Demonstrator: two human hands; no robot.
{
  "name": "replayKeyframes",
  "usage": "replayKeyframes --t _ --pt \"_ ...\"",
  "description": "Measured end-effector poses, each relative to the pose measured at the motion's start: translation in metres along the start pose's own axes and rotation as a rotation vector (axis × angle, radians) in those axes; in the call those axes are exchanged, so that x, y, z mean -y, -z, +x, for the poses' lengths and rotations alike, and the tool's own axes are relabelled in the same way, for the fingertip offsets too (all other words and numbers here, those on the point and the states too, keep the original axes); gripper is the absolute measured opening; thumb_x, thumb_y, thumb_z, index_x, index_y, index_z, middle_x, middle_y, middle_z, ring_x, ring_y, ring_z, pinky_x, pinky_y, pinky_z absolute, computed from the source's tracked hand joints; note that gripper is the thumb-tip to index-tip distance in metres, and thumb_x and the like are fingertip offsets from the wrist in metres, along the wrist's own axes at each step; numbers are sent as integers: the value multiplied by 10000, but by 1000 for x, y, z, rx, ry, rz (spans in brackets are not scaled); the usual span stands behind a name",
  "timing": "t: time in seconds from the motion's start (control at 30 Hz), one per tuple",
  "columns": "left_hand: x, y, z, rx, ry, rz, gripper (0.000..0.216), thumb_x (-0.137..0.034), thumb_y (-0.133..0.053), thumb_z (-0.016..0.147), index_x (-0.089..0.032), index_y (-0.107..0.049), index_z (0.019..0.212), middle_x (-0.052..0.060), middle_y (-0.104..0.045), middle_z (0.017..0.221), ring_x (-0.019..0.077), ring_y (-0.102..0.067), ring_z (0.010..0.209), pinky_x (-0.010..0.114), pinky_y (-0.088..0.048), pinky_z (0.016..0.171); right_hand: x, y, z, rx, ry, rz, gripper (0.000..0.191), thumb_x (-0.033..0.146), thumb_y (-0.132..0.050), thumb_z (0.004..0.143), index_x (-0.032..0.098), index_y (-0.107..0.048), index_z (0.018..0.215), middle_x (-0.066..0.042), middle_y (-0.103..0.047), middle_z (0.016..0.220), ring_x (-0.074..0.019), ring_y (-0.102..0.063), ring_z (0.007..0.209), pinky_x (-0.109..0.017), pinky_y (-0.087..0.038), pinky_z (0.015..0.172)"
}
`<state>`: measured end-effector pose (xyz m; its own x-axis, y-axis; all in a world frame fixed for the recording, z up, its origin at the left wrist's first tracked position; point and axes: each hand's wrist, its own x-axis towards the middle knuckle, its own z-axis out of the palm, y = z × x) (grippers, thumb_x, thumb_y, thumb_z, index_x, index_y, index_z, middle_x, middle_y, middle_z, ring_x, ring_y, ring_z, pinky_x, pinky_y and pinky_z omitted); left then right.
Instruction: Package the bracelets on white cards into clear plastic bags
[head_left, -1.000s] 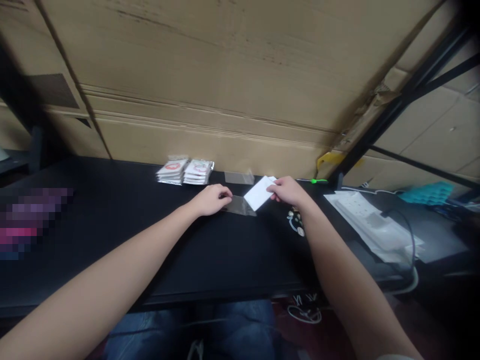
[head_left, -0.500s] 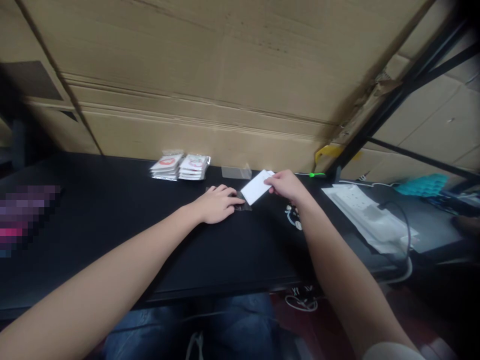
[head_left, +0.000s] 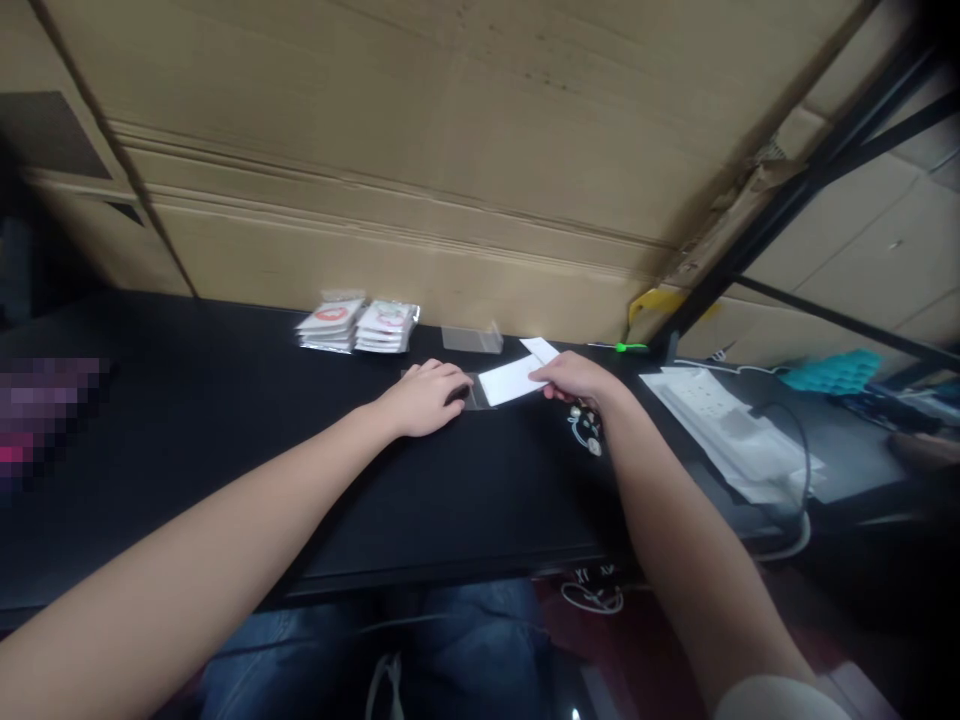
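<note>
Both arms (head_left: pixel 247 510) outstretched; right hand (head_left: pixel 571 376) pinches white card (head_left: pixel 507 382) between fingers; left hand (head_left: pixel 430 398) palm-down, fingers parted.

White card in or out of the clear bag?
Mostly out: the white card extends well beyond the clear bag; cannot tell if its edge is inside.

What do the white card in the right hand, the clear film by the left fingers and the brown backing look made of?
White card: probably paper or card stock, matte, flat and straight-edged. Clear film: likely thin plastic, transparent, with the black table showing through. Brown backing: apparently cardboard, matte, with long creases.
</note>
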<state>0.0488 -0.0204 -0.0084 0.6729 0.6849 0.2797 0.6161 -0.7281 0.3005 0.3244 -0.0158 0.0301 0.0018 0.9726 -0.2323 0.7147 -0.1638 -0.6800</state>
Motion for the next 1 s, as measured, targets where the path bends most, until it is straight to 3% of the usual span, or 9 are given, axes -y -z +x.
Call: replayKeyframes --t 0.2,0.33,0.6,0.73,0.83,1.0 --pt "0 4 -1 65 -64 85 392 -358 -406 899 -269 -556 1251 21 -538 1327 273 -444 1127 418 -349 912 -6 -4 8 31 20 -50 285 383 -656 734 167 -605 556 -60 -600 527 -89 -407 373 -243 -270 361" --pt "3 2 -1 96 -78 66 406 -350 -382 926 -266 -521 1298 16 -496 1380 254 -382 1259 413 -285 1017 -7 -7 11 48 33 -65 293 401 -648 741 166 -614 570 -67 -623 558 -88 -414 377 -240 -280 361" --pt "6 1 -2 167 -64 -3 435 -356 -348 948 -296 -424 1372 -7 -385 1464 250 -296 1353 432 -229 1086 7 -29 5 158 104 -11 369 460 -613 785 166 -605 562 -44 -583 518 -80 -401 385 -230 -281 372" --pt "3 8 -2 32 -29 -25 655 -476 -520 847 -251 -319 1428 78 -328 1489 291 -286 1349 447 -254 1069 18 -33 -3 233 162 157 334 434 -537 846 179 -582 635 -22 -565 558 -86 -440 440 -218 -299 398" --pt "1 12 -1 -80 76 -41 840 -538 -638 724 -192 -318 1420 149 -442 1383 333 -405 1251 468 -326 1006 26 -33 -10 249 236 188 324 428 -517 858 185 -566 649 3 -536 544 -80 -414 440 -218 -296 416" --pt "-6 14 1 -100 47 -20 705 -515 -611 746 -195 -417 1343 126 -523 1250 306 -487 1136 427 -379 941 39 -43 -17 194 418 -57 377 429 -507 852 176 -584 583 8 -550 511 -88 -452 458 -235 -357 505"
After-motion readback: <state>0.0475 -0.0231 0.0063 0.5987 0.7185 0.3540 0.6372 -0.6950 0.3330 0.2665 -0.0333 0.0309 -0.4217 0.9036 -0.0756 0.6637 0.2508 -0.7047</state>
